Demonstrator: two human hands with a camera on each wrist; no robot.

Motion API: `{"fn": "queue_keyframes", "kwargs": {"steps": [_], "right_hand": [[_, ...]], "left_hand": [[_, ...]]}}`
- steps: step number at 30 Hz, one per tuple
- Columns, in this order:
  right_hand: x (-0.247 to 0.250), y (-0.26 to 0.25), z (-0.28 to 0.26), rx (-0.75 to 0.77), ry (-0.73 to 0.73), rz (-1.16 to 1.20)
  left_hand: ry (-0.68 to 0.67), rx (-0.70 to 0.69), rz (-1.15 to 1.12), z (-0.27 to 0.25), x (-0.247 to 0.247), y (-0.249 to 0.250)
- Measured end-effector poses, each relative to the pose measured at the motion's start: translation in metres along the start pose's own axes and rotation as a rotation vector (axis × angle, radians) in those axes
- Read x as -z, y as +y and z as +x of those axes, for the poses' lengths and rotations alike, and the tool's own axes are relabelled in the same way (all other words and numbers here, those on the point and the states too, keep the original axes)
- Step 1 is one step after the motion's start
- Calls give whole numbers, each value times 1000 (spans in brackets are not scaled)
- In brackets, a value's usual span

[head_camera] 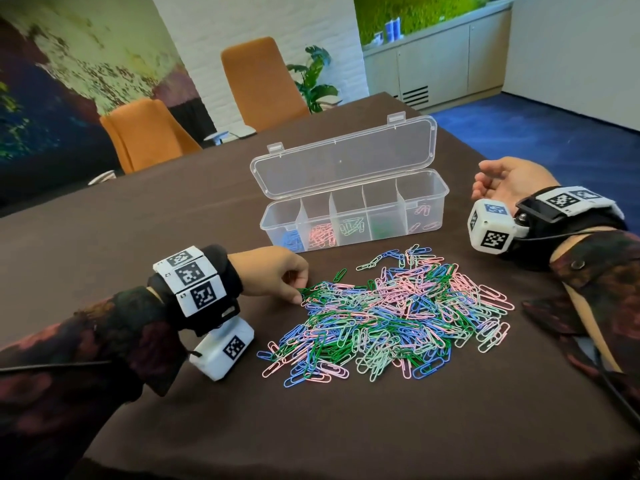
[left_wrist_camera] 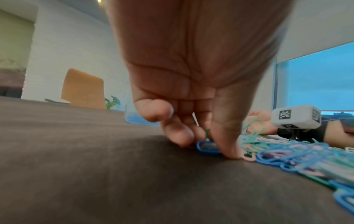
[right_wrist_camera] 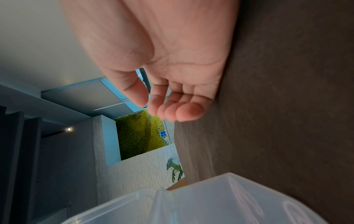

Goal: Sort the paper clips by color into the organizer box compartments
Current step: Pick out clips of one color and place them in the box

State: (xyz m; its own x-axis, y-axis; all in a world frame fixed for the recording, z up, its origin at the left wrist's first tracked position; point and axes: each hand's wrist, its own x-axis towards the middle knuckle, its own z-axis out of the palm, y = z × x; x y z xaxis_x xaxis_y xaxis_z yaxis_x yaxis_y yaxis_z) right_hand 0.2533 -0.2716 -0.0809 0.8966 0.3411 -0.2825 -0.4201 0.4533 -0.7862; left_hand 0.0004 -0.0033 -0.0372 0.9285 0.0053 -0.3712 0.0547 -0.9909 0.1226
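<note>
Paper clips [head_camera: 391, 313], a big mixed heap of green, blue, pink and pale ones, sprawl across the brown worktop [head_camera: 138, 220] right in front of the person. The left hand [head_camera: 273, 275] is down at the heap's left edge, fingers curled, thumb and fingertips closing on a dark green clip [left_wrist_camera: 207, 134] while the thumb tip presses down beside a blue clip [left_wrist_camera: 205, 149] lying flat on the cloth. Off to the right, the right hand [head_camera: 505, 180] lies on its side on the worktop, palm turned up, fingers loosely bent and holding nothing. Just behind the heap stands the clear organizer box [head_camera: 353, 220], lid swung back and open. Its five compartments, left to right, show blue clips, pink clips, pale green clips, dark green clips and a few light pink ones. Two orange chairs [head_camera: 266, 81] stand at the far side of the worktop.
</note>
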Motion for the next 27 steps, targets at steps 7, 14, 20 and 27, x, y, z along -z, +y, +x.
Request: {"fn": "queue_keyframes", "kwargs": {"steps": [7,14,20,27], "right_hand": [[-1,0,-2,-1,1,1],[-2,0,-2,-13,5,-9],[-1,1,2,2,25,3],[-1,0,2,-10,24,8]], "left_hand": [[35,-43,-425,-6,1,-1],[65,-90,-289,-6,4,10],[-8,-90,-106,-3,1,19],[-16,-18,-54,-4,1,10]]}}
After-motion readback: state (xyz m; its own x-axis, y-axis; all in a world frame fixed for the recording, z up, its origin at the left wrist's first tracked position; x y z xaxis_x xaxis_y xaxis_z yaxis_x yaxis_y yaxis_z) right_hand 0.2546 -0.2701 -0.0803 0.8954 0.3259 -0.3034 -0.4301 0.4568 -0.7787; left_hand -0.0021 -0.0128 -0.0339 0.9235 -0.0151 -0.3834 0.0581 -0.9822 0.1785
